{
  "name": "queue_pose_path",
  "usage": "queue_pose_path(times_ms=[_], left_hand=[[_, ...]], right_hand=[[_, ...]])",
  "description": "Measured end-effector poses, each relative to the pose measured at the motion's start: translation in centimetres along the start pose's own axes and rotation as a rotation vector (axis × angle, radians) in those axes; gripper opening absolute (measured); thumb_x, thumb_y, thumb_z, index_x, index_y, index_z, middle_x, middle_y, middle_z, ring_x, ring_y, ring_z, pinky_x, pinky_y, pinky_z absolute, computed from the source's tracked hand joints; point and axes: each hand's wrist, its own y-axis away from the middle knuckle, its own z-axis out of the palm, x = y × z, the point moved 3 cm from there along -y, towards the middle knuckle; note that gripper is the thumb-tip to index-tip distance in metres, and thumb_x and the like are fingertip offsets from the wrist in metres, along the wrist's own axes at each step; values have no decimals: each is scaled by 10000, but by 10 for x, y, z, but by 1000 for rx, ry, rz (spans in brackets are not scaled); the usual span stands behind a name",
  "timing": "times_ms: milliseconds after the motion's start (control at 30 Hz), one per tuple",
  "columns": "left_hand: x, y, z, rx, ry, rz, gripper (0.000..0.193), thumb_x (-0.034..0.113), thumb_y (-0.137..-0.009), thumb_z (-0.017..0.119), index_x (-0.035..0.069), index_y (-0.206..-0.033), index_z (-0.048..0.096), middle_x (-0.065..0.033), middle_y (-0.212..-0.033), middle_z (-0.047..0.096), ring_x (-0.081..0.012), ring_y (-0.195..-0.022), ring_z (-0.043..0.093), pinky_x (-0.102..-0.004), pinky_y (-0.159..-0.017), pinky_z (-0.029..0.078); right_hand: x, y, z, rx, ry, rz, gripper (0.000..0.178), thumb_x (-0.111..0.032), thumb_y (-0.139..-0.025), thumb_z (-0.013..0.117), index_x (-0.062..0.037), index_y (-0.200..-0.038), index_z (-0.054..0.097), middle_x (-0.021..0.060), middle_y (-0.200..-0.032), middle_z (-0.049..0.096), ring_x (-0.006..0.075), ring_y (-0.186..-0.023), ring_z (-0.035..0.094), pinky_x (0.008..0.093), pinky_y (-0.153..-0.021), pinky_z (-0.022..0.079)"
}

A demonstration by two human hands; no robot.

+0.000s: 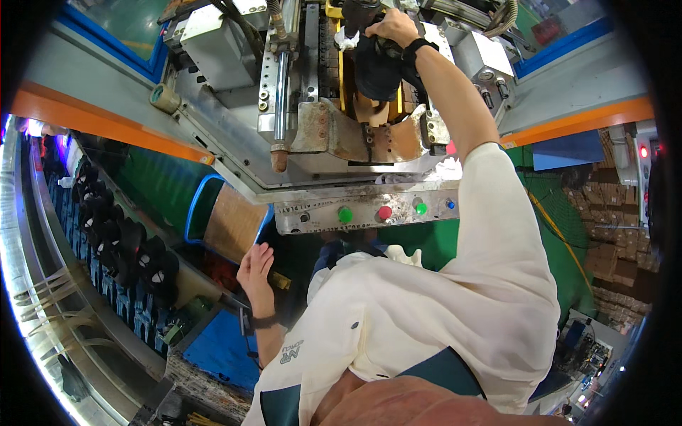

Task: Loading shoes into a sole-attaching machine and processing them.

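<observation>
My right hand (395, 30) reaches up into the machine, its fingers closed on the top of a black shoe (376, 71). The shoe stands between yellow-edged guides, above a curved, worn metal plate (355, 138). Part of it is hidden by my hand and a dark machine part (361, 13) above. My left hand (257, 271) hangs low at my left side with its fingers stretched out and nothing in it. It is nearest to a blue-framed stool (238, 220) with a wooden seat.
A control panel (366, 213) with green, red and blue buttons runs along the machine's front. A polished rod (281, 99) stands left of the shoe. At the left, a conveyor (35, 284) runs beside a rack of black shoes (128, 241). Cardboard boxes (614, 241) are stacked at the right.
</observation>
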Motion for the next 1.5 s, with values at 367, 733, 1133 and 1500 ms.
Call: queue_pose_path(times_ms=[367, 733, 1133, 1500], left_hand=[[-55, 38, 13, 114, 141, -27, 322, 216, -1005, 637, -40, -1198, 605, -175, -1143, 692, -260, -1019, 699, -347, -912, 560], [-80, 51, 64, 97, 116, -41, 336, 222, -1024, 613, -51, -1220, 603, -170, -1146, 697, -249, -1012, 707, -341, -898, 575], [-93, 52, 76, 59, 92, -41, 330, 213, -1024, 613, -50, -1222, 608, -165, -1133, 703, -233, -992, 714, -316, -875, 582], [-98, 52, 79, 36, 43, -33, 293, 199, -1019, 618, -34, -1198, 629, -175, -1126, 710, -248, -983, 722, -324, -857, 595]], right_hand=[[3, -39, 77, 210, -75, 5, 472, -358, -659, 795, -46, -1013, 760, 204, -1090, 733, 341, -1030, 716, 411, -890, 576], [-10, 37, 70, 183, -176, -64, 594, -264, -837, 709, 78, -1263, 475, 257, -949, 715, 397, -899, 708, 469, -799, 563], [2, 83, 90, 73, -372, 51, 1159, -215, -671, 881, 44, -1514, 129, 389, -1351, 433, 552, -1167, 550, 563, -974, 499], [-5, 80, 96, 218, -378, 122, 1035, -163, -642, 895, -2, -1443, 259, 304, -1288, 485, 541, -1130, 570, 616, -875, 532]])
